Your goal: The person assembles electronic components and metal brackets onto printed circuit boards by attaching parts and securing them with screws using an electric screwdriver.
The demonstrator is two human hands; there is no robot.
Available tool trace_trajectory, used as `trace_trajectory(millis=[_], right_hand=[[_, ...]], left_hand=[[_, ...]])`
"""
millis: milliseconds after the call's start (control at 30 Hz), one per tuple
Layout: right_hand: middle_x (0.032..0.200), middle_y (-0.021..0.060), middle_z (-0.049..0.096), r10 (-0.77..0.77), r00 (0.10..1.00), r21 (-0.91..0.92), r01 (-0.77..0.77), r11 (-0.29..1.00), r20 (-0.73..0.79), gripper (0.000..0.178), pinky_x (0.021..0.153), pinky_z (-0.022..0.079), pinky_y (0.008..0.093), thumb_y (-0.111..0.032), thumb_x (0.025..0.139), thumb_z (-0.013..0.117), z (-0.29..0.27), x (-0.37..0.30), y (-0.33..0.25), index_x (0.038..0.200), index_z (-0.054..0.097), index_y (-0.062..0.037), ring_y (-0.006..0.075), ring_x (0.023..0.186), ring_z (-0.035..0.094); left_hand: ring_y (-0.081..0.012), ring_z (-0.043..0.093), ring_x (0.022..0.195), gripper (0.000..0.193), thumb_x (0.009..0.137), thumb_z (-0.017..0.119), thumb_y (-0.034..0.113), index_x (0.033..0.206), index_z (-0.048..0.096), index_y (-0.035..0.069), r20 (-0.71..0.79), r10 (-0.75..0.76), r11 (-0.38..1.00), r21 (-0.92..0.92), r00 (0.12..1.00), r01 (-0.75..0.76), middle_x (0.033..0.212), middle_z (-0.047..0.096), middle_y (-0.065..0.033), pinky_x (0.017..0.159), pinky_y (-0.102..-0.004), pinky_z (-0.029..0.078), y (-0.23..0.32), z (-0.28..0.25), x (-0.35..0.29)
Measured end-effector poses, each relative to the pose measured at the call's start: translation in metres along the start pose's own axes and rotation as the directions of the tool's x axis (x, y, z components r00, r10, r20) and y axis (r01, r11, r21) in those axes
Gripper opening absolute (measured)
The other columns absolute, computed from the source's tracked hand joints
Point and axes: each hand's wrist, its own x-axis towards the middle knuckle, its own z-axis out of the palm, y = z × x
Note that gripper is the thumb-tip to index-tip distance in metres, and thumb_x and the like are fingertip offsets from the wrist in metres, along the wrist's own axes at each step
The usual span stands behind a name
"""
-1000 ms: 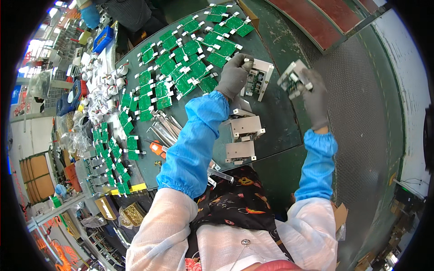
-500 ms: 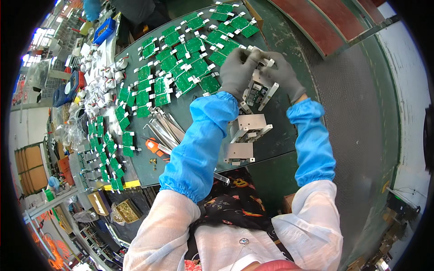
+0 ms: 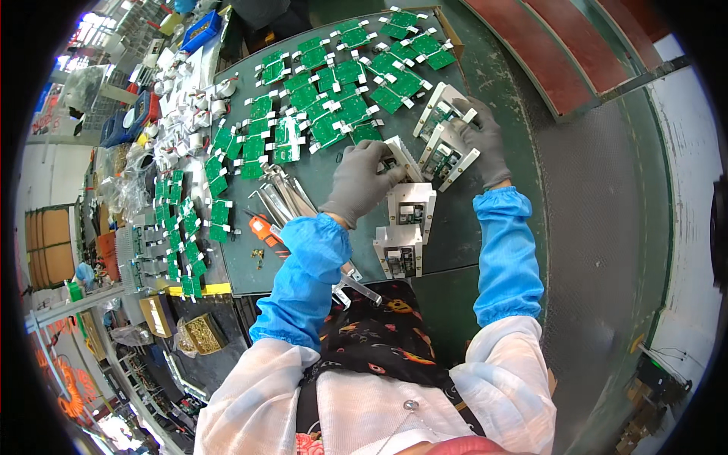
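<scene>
My left hand [image 3: 359, 182], in a grey glove, is closed with thumb and fingers on a silver metal-framed circuit unit [image 3: 408, 161], which stands tilted. To its right, my gloved right hand [image 3: 485, 142] has its fingers bent over the edge of another metal-framed unit [image 3: 449, 157] whose circuit parts show. Just beyond stands a similar framed unit [image 3: 440, 112], close to the right fingertips. Two more units, a middle one [image 3: 411, 206] and a near one [image 3: 399, 252], stand in line toward me with their boards showing. The right fingertips are partly hidden behind metal.
Many green circuit boards [image 3: 330, 133] cover the far left of the green table [image 3: 485, 76]. Metal strips [image 3: 284, 193], an orange-handled tool [image 3: 267, 231] and small brass-coloured parts [image 3: 258, 258] lie left of my left forearm. White parts [image 3: 182, 129] crowd a bench further left.
My hands have parted from the far unit; the left came nearer and leftward to another unit. The two nearest units now show their boards instead of plain plates. The view shifted slightly.
</scene>
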Motion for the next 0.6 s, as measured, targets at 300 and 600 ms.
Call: trace_trajectory(millis=[300,600], right_hand=[[0.103,0.007,0.065,0.214,0.948,0.435,-0.3,0.849,0.236,0.034,0.075,0.051,0.0244,-0.002,0.083,0.066,0.007,0.035,0.005,0.117,0.061,-0.0018,0.0119,0.086,0.061],[0.093,0.0031,0.065,0.305,0.93,0.454,-0.365,0.813,0.203,0.026,0.063,0.052,0.0242,-0.005,0.085,0.065,0.047,0.036,-0.009,0.111,0.063,-0.0029,0.0097,0.076,0.062]], left_hand=[[-0.0281,0.053,0.093,0.023,0.068,0.064,-0.003,0.084,0.064,0.013,-0.019,0.505,0.859,-0.088,0.863,-0.504,0.097,0.062,-0.0023,0.079,-0.0376,0.048,-0.013,0.025,-0.013],[-0.024,0.055,0.093,0.022,0.069,0.063,0.005,0.089,0.062,0.015,0.117,0.786,0.606,0.047,0.607,-0.794,0.106,0.06,0.0017,0.08,-0.0361,0.047,-0.005,0.027,-0.017]])
